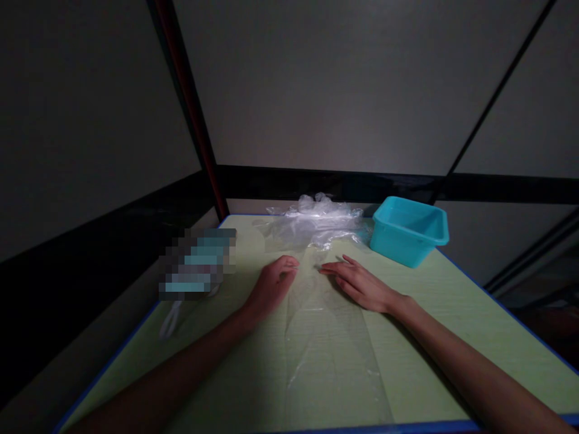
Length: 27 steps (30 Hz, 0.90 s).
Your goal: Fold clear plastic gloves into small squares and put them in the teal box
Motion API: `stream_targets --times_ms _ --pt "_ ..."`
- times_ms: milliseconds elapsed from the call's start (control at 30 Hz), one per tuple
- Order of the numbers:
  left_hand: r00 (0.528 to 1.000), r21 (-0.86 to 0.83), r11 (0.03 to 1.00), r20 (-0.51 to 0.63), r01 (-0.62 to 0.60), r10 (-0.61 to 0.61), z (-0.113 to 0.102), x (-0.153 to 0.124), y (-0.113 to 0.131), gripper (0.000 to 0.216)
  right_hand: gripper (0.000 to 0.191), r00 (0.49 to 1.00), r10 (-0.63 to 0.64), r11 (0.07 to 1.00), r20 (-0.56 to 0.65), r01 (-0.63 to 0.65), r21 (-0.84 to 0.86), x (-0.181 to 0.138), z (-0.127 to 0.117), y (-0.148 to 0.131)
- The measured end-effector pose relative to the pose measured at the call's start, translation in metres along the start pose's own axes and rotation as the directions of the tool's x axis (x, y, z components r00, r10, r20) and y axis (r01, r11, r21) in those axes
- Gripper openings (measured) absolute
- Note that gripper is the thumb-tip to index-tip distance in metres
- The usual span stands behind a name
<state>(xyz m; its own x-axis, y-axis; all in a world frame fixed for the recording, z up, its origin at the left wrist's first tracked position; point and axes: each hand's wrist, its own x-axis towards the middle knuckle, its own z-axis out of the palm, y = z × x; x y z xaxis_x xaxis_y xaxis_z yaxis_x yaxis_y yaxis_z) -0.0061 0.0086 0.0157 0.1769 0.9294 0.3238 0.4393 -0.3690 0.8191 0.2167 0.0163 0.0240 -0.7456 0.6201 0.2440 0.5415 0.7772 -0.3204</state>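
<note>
A clear plastic bag [332,355] lies flat down the middle of the table, with faint creases and its near end by the front edge. My left hand [275,283] is at the bag's left edge, fingers loosely curved and a small gap showing beside the thumb. I see nothing held in it. Across from it, my right hand [364,286] reaches over the bag's right side, fingers stretched out and nearly flat. Whether its fingertips press on the film is hard to tell. Beyond both hands sits a crumpled heap of clear plastic bags [319,223].
A turquoise plastic basin [402,244] stands at the back right of the pale green table [425,374], which has a blue edge. On the left is a blurred-out item [199,265] with a white loop [169,319] hanging from it. Panelled walls [325,90] rise behind.
</note>
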Motion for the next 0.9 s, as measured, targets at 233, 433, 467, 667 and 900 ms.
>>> stream_targets --times_ms 233,433,467,667,900 --pt "0.999 0.056 0.998 -0.033 -0.005 0.007 0.001 -0.002 -0.002 0.022 0.040 0.999 -0.002 0.999 0.035 0.003 -0.038 -0.001 0.000 0.000" --pt "0.999 0.035 0.999 -0.014 -0.038 0.038 0.001 -0.003 0.001 0.021 0.038 1.000 -0.012 1.000 0.005 0.012 -0.021 0.000 -0.001 0.000" --pt "0.998 0.031 0.997 0.003 -0.067 0.067 0.001 -0.004 0.002 0.021 0.038 1.000 -0.026 0.999 0.002 0.026 -0.019 0.000 -0.001 0.000" --pt "0.942 0.261 0.912 0.197 -0.317 0.271 0.002 -0.008 0.002 0.031 0.039 0.992 -0.088 0.994 0.089 0.094 -0.056 -0.001 -0.002 0.002" --pt "0.939 0.548 0.763 0.222 -0.344 0.264 0.001 -0.010 -0.005 0.034 0.041 0.992 -0.084 0.992 0.094 0.092 -0.088 -0.008 -0.006 0.013"
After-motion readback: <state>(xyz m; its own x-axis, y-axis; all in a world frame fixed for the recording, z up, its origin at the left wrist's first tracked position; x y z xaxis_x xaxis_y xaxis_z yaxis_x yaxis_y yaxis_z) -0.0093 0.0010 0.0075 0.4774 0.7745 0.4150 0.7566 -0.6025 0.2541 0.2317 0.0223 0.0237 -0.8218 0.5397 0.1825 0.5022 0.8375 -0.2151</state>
